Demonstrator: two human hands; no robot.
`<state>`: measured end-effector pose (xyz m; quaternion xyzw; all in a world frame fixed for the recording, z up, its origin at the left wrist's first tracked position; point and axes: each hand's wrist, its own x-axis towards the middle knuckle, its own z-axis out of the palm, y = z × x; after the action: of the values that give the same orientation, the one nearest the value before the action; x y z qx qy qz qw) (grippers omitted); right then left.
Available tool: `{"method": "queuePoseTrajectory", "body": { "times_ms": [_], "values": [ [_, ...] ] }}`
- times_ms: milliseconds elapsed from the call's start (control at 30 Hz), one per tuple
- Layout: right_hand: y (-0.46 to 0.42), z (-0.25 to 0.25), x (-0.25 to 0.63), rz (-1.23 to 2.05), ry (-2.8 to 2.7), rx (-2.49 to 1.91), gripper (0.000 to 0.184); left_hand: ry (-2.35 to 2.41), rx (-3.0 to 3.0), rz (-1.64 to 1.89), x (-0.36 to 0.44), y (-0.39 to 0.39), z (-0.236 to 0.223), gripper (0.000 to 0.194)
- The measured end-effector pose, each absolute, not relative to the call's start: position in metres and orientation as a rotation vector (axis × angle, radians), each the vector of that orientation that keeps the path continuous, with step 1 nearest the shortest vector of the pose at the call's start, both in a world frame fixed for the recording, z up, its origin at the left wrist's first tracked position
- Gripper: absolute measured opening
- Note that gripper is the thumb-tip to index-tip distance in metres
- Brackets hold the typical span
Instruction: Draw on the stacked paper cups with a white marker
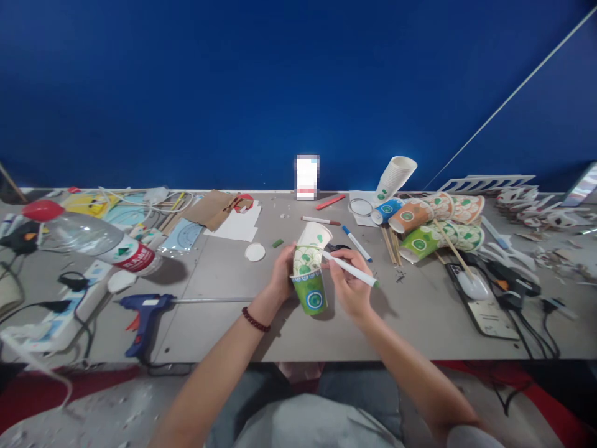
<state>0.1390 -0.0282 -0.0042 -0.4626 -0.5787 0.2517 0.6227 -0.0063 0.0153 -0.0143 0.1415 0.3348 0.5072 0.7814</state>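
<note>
My left hand point(282, 272) is closed around the side of green-and-white paper cups point(308, 264), which are joined end to end and tilted over the table. The lower one is green with a round blue-and-white emblem; the upper part is pale with green leaf prints. In my right hand point(351, 283) is a white marker with a green end point(357, 271), its tip at the cup's right side. Whether the tip touches the cup, I cannot tell. A white paper disc point(255, 252) and a small green marker cap point(278, 243) lie on the table beyond my left hand.
To the left are a blue glue gun point(144, 317), a red-capped bottle point(93, 239) on its side and a power strip point(69, 311). Beyond my hands lie a red marker point(321, 220) and a blue marker point(357, 242). More paper cups point(413, 214) and a phone point(489, 314) are at right.
</note>
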Motion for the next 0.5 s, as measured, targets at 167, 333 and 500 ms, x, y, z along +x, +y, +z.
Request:
{"method": "queuePoseTrajectory", "body": {
  "times_ms": [167,333,500],
  "values": [
    [-0.028,-0.006,0.139,0.56,-1.347,-1.062,0.012,0.716,0.4,1.105,-0.006,0.012,-0.007,0.03],
    [-0.029,-0.003,0.139,0.525,-1.38,-1.055,0.01,0.714,0.353,1.009,-0.007,0.01,-0.004,0.026],
    [-0.03,0.004,0.14,0.439,-1.414,-1.068,0.006,0.697,0.342,1.021,-0.005,0.01,0.0,0.024]
  ]
}}
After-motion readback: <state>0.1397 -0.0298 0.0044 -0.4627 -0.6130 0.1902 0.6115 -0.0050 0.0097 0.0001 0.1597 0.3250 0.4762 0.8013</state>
